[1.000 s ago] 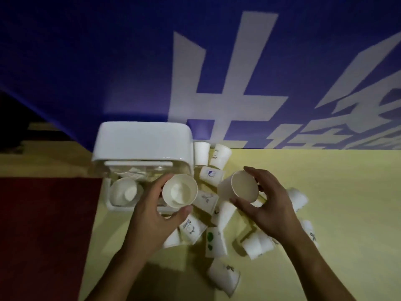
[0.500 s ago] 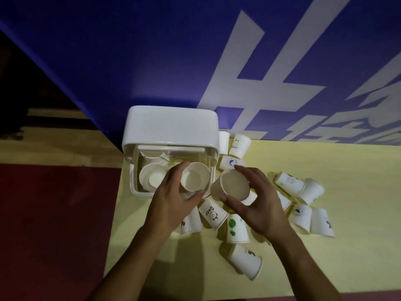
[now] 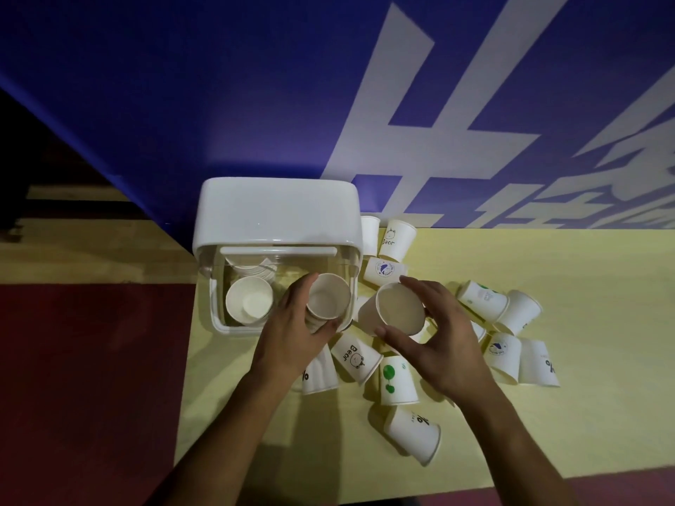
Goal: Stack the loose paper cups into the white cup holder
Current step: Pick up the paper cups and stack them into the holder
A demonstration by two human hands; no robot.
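Cups are crowding the scene we are looking down on. Our left hand (image 3: 292, 337) is curling its thumb and fingers round an upright cup (image 3: 328, 296), mouth up, at the right-hand compartment of the white cup holder (image 3: 277, 210). We are unable to tell whether it is seated there or held just above. In the holder's left-hand compartment, stacked cups (image 3: 249, 300) are standing nested, mouths up. Our right hand (image 3: 442, 345) is hovering just right of the holder's front corner with its fingers spread. Its thumb and forefinger are pinching opposite sides of the rim of a tilted cup (image 3: 399, 307), whose mouth is facing up towards us. Whether that cup is touching the holder's wall we cannot tell. Loose cups (image 3: 398, 379) are lying on their sides or standing upside down to the right of the holder and in front of it, on the yellow table (image 3: 569, 257). A blue banner (image 3: 182, 85) with white lettering is rising behind the holder, and a red floor (image 3: 91, 359) is showing to its left.
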